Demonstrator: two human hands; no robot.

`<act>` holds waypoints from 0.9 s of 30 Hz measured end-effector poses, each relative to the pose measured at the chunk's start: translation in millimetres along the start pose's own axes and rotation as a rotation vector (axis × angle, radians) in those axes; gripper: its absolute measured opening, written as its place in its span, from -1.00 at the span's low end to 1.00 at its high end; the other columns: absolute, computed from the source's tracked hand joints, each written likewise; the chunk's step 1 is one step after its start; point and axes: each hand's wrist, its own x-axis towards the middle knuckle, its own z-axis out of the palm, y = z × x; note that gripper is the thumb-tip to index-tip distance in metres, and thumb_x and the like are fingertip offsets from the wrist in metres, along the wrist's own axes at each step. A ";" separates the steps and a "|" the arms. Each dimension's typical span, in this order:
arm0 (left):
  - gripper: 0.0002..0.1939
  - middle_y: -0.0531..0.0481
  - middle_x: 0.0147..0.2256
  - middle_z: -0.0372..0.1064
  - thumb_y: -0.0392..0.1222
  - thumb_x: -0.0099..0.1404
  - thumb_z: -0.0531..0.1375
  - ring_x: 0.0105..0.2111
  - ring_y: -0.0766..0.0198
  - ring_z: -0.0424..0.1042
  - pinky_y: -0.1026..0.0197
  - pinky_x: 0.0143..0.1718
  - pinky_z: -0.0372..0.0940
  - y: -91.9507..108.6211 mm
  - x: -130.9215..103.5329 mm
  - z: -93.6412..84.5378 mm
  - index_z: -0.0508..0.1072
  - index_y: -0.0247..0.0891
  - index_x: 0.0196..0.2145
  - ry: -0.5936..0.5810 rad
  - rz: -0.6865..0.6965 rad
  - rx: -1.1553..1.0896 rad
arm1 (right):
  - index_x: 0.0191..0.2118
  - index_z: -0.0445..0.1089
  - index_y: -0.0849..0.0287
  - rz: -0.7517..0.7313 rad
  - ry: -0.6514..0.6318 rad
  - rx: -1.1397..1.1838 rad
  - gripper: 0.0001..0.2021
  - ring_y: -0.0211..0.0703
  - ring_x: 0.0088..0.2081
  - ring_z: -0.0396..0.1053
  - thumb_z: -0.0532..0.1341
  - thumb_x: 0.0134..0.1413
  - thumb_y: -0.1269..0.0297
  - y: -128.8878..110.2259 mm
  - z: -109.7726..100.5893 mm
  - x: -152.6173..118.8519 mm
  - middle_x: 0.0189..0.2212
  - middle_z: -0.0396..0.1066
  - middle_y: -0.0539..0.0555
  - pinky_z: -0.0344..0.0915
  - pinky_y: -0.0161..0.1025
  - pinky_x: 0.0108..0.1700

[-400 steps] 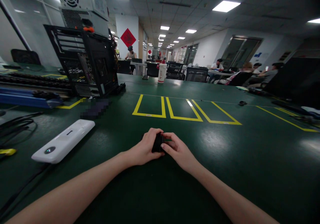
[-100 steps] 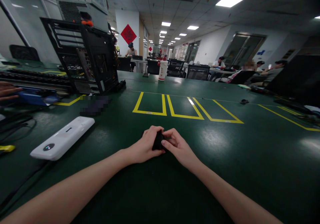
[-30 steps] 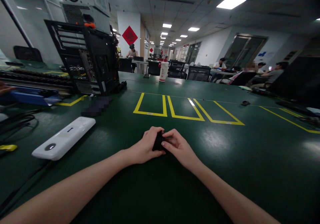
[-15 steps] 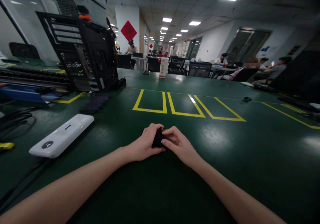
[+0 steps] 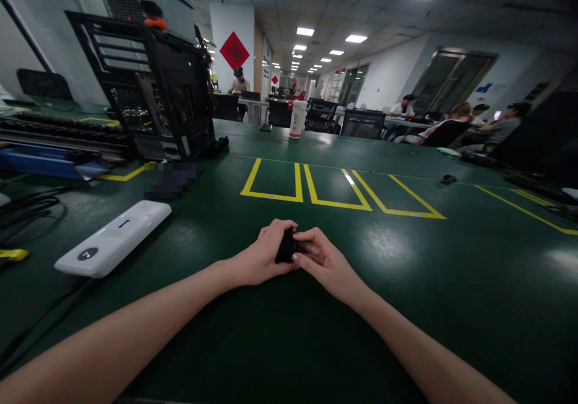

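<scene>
A small black object, too dark and too covered by fingers to name, is between my two hands just above or on the green tabletop. My left hand wraps round its left side, with thumb below and fingers over the top. From the right, the thumb and fingertips of my right hand pinch at its right edge. Most of the object's left part is hidden behind my left hand.
To the left lies a white oblong device with a cable, near a dark pixelated item. An open black computer case stands behind. Yellow tape outlines mark the table ahead, with a white bottle beyond. People sit farther back.
Both hands keep nearly the same grip on the black object. The whole view has shifted slightly; no other thing has visibly moved on the table.
</scene>
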 end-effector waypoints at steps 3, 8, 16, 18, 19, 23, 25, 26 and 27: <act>-0.39 -0.08 -0.05 0.07 -0.18 0.08 0.20 -0.05 0.12 0.16 -0.01 0.00 0.12 -0.7 0.2 0.5 -0.01 -0.14 0.03 0.005 0.008 0.006 | -0.27 0.23 0.08 -0.031 0.034 -0.013 -0.88 -0.16 -0.10 0.29 0.12 0.01 0.34 2.0 1.3 3.0 -0.23 0.25 -0.01 0.32 -0.16 -0.12; -0.38 -0.09 -0.06 0.08 -0.18 0.06 0.21 -0.06 0.11 0.16 -0.02 0.00 0.12 -2.2 0.6 3.0 -0.01 -0.17 0.02 0.021 0.014 0.023 | -0.16 0.17 0.06 -0.006 0.057 -0.032 -0.75 -0.16 -0.07 0.27 0.14 -0.01 0.34 4.5 0.2 6.7 -0.15 0.22 0.02 0.30 -0.15 -0.09; -0.42 -0.12 -0.04 0.06 -0.21 0.10 0.17 -0.04 0.11 0.15 -0.03 0.01 0.10 5.3 0.3 -4.4 -0.02 -0.17 0.03 -0.029 0.014 0.017 | -0.18 0.17 0.06 -0.001 -0.021 0.000 -0.75 -0.17 -0.04 0.25 0.16 -0.03 0.37 1.5 -0.8 1.0 -0.16 0.24 0.01 0.26 -0.15 -0.02; -0.42 -0.12 -0.05 0.06 -0.20 0.10 0.17 -0.04 0.11 0.15 -0.04 0.01 0.10 7.2 0.5 -6.3 -0.01 -0.16 0.03 -0.037 0.008 0.013 | -0.21 0.19 0.07 -0.012 -0.009 0.007 -0.82 -0.18 -0.07 0.28 0.13 0.01 0.34 3.0 -0.1 1.4 -0.18 0.25 0.00 0.28 -0.16 -0.05; -0.42 -0.12 -0.05 0.06 -0.19 0.10 0.18 -0.04 0.11 0.15 -0.05 0.01 0.10 7.5 0.6 -6.6 -0.01 -0.16 0.02 -0.035 0.004 0.012 | -0.23 0.19 0.07 -0.017 -0.001 0.011 -0.85 -0.18 -0.09 0.29 0.12 0.02 0.33 4.1 0.3 2.2 -0.20 0.26 0.00 0.29 -0.17 -0.07; -0.41 -0.11 -0.04 0.06 -0.19 0.09 0.19 -0.05 0.11 0.15 -0.03 0.01 0.10 4.8 0.8 -4.2 -0.01 -0.17 0.03 -0.029 0.006 0.008 | -0.24 0.19 0.07 -0.024 0.031 0.000 -0.84 -0.19 -0.11 0.31 0.13 0.01 0.35 7.6 1.5 5.8 -0.22 0.27 0.00 0.31 -0.18 -0.10; -0.40 -0.10 -0.05 0.07 -0.19 0.08 0.19 -0.06 0.11 0.16 -0.03 0.00 0.11 3.3 0.6 -3.1 -0.01 -0.16 0.03 -0.012 0.011 0.004 | -0.17 0.17 0.05 -0.007 0.045 -0.023 -0.77 -0.17 -0.08 0.28 0.13 0.00 0.35 7.0 1.7 6.2 -0.16 0.25 0.02 0.30 -0.16 -0.07; -0.40 -0.10 -0.05 0.07 -0.20 0.08 0.19 -0.06 0.11 0.17 -0.03 0.00 0.11 3.1 0.3 -3.1 -0.01 -0.15 0.02 -0.001 0.012 0.003 | -0.13 0.16 0.05 0.006 0.046 -0.035 -0.74 -0.16 -0.06 0.27 0.12 0.01 0.34 6.1 1.7 5.8 -0.13 0.23 0.03 0.29 -0.14 -0.06; -0.39 -0.10 -0.05 0.07 -0.20 0.08 0.19 -0.07 0.11 0.17 -0.04 0.00 0.11 3.3 0.0 -3.6 -0.02 -0.15 0.02 -0.002 0.011 0.001 | -0.10 0.15 0.05 0.018 0.040 -0.042 -0.72 -0.16 -0.05 0.26 0.12 0.01 0.34 5.1 1.4 5.2 -0.11 0.22 0.04 0.28 -0.13 -0.05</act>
